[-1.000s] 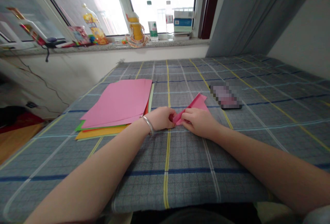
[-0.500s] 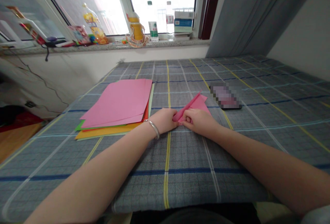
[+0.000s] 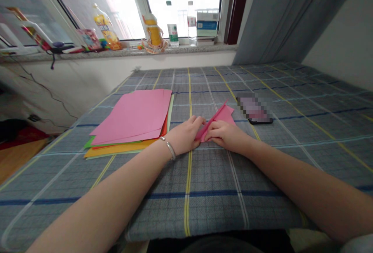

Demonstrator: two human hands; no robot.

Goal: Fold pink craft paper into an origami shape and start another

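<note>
A folded piece of pink paper [image 3: 227, 114] lies on the plaid cloth in front of me, with one folded flap standing up along a slanting edge. At its left near side, my left hand [image 3: 189, 133] grips the paper, thumb low and fingers above. My right hand [image 3: 221, 133] is closed on the near right part of the same paper, its fingertips at the base of the raised flap. The paper's near corner is partly hidden by both hands. A silver bracelet [image 3: 171, 150] circles my left wrist.
Left of my hands lies a stack of coloured sheets [image 3: 134, 115], pink on top. A phone [image 3: 254, 109], its screen blurred out, rests to the right. Bottles, a yellow cup [image 3: 154, 34] and boxes [image 3: 207, 23] line the windowsill at the back.
The fingers of my left hand have lifted and straightened somewhat over the paper's left edge. My right hand's fingers have extended from a tighter curl. The paper has barely moved.
</note>
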